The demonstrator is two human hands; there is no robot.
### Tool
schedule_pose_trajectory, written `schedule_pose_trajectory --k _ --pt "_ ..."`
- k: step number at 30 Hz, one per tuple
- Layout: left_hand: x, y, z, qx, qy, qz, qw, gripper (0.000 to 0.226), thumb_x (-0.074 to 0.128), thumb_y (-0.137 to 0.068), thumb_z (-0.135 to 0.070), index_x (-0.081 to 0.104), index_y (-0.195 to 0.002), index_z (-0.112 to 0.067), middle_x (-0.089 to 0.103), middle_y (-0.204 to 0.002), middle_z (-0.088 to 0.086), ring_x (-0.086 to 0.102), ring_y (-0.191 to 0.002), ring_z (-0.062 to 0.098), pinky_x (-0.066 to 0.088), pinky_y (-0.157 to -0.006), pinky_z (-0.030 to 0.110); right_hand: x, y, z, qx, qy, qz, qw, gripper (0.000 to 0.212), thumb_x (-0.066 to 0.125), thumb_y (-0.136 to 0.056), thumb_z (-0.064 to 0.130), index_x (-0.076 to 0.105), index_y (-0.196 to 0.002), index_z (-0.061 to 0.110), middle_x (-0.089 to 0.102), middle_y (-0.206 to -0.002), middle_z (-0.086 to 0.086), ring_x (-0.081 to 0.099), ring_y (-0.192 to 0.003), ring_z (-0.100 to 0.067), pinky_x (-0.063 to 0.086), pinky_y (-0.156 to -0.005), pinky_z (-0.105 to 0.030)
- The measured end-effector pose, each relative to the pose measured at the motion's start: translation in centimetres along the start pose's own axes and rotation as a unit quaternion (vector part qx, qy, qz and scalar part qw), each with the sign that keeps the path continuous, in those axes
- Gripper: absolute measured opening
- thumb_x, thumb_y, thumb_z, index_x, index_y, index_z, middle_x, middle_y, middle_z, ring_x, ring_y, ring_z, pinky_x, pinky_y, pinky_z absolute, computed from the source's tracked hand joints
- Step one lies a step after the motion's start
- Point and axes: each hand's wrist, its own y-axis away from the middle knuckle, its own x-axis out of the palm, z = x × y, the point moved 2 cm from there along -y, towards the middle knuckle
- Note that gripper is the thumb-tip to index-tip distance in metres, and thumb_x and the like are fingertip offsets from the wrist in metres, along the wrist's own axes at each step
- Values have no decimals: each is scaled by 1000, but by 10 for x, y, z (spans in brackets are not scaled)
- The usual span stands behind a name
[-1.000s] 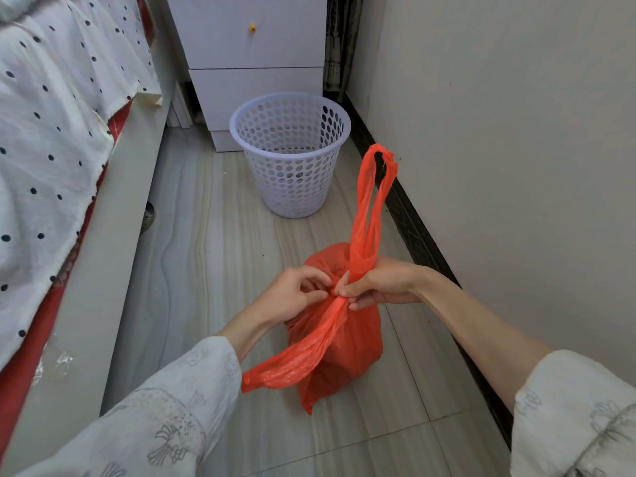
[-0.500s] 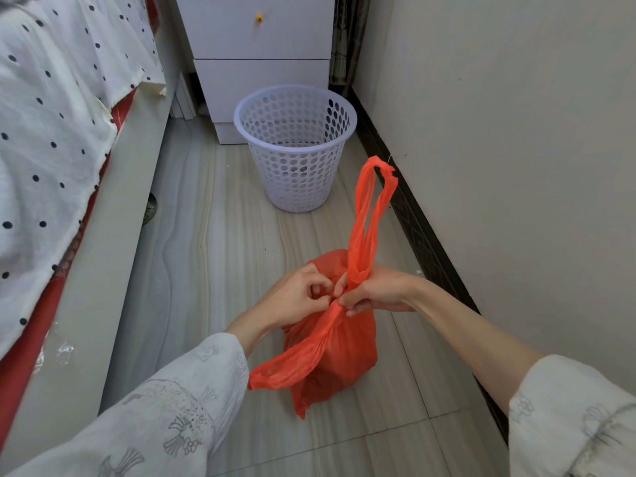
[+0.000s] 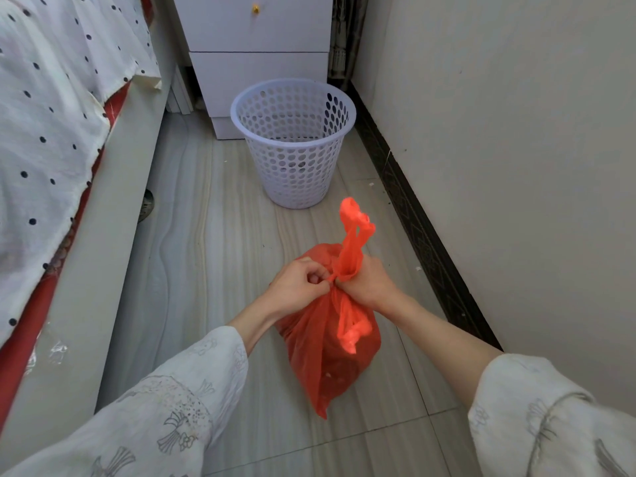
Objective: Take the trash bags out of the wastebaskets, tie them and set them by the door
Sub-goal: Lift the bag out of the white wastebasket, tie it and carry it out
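Note:
A filled red plastic trash bag [image 3: 327, 349] hangs between my hands above the tiled floor. My left hand [image 3: 298, 284] pinches the bag's neck from the left. My right hand [image 3: 369, 286] grips the neck from the right, with one handle loop [image 3: 354, 232] standing up above it. The other handle end droops down over the bag's front. Beyond the bag stands a white perforated wastebasket [image 3: 296, 146] with no liner in it.
A bed frame [image 3: 103, 256] with a dotted white sheet runs along the left. A white drawer cabinet [image 3: 258, 49] stands behind the wastebasket. A wall with a dark skirting board [image 3: 423, 235] closes the right side. The floor strip between is narrow.
The upright handle loop has shortened and dropped closer to my hands. The long tail that hung to the lower left has been drawn in over the bag's front. The view moved nearer the wastebasket.

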Motion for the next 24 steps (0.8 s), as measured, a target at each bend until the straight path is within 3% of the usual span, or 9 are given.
schedule_pose_trajectory --k 1,2,4,8,11,15,18,20,24 --pt "1 1 2 -4 9 9 1000 15 66 -76 -12 62 -65 -22 42 -66 -9 38 -57 4 31 -58 18 -1 -3 -2 42 -52 7 998 6 55 -70 21 54 -64 21 62 -73 -7 58 -73 -23 39 -65 -26" --pt "2 2 4 -6 12 17 1000 7 67 -77 -13 66 -72 -18 43 -66 -8 39 -57 5 31 -58 17 -3 -3 -5 107 -124 24 986 14 59 -69 8 55 -61 20 59 -62 -3 55 -62 -18 43 -58 -26" --pt "3 4 5 -6 11 24 1000 2 67 -78 -15 69 -78 -15 44 -66 -9 39 -57 4 31 -56 11 -5 -2 -9 209 -267 83 937 16 60 -70 -4 60 -67 12 52 -53 -1 45 -45 -10 40 -41 -18" --pt "2 2 6 -23 27 1 999 6 66 -77 -12 66 -73 -16 46 -65 -10 40 -57 3 33 -59 16 -8 2 -10 285 -428 125 848 14 57 -81 0 60 -70 8 60 -49 -3 48 -42 -5 39 -35 -11" --pt "-1 1 7 -39 42 -13 998 14 66 -78 -13 62 -68 -22 46 -64 -10 39 -57 3 33 -58 15 -8 2 -6 302 -493 128 806 16 50 -87 1 57 -75 8 60 -55 -4 50 -37 -3 36 -32 -9" --pt "-7 0 8 -64 58 -28 996 18 65 -78 -13 62 -64 -24 46 -58 -9 40 -55 4 32 -53 11 -3 1 -2 264 -508 108 813 18 43 -91 -1 58 -90 10 54 -69 -3 48 -34 -1 31 -29 -11" --pt "-13 -2 10 -91 97 -33 991 23 65 -78 -12 63 -59 -24 52 -59 -1 46 -60 12 36 -65 26 1 2 4 189 -476 92 854 22 44 -91 1 61 -96 15 62 -59 6 49 -35 2 35 -35 -11" --pt "-16 -2 9 -102 118 -26 987 21 66 -78 -13 64 -59 -21 54 -63 3 47 -64 14 36 -68 28 3 1 5 123 -438 70 888 22 47 -90 -1 61 -101 11 63 -69 7 55 -46 7 41 -45 -8" --pt "-16 2 1 -100 142 8 985 14 62 -82 -6 64 -69 -12 51 -60 2 46 -44 -2 36 -52 10 5 2 3 92 -468 67 876 26 44 -88 -8 61 -85 11 61 -79 0 61 -58 2 47 -55 -9"
